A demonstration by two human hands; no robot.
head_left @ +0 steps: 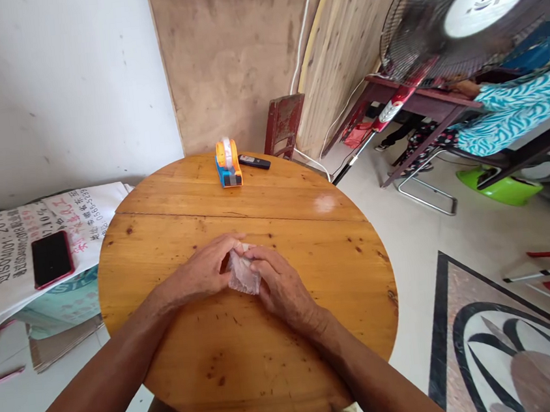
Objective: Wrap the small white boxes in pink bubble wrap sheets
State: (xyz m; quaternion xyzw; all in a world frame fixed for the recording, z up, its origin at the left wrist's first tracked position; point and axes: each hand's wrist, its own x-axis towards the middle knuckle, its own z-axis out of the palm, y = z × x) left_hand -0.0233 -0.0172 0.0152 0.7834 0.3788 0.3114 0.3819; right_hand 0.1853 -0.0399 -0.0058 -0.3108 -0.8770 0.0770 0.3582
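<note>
Over the middle of the round wooden table (212, 357), a small whitish, see-through plastic-wrapped packet (244, 275) sits between my two hands. My left hand (212, 265) curls round its upper left side, with the thumb at the left edge and the fingers at the top. From the right, my right hand (283, 282) grips the packet with bent fingers on its upper right and side. What lies inside the wrapping cannot be made out. Beyond my hands, a blue and orange tape dispenser (225, 177) stands near the far edge with a roll of tape on it.
Beside the dispenser lies a small black device (254, 161). A phone (52, 258) rests on printed white sacks (94, 215) at the left. A dark red chair back (282, 126) stands behind the table. On the right are a standing fan (433, 25) and a person in a patterned sleeve (515, 108).
</note>
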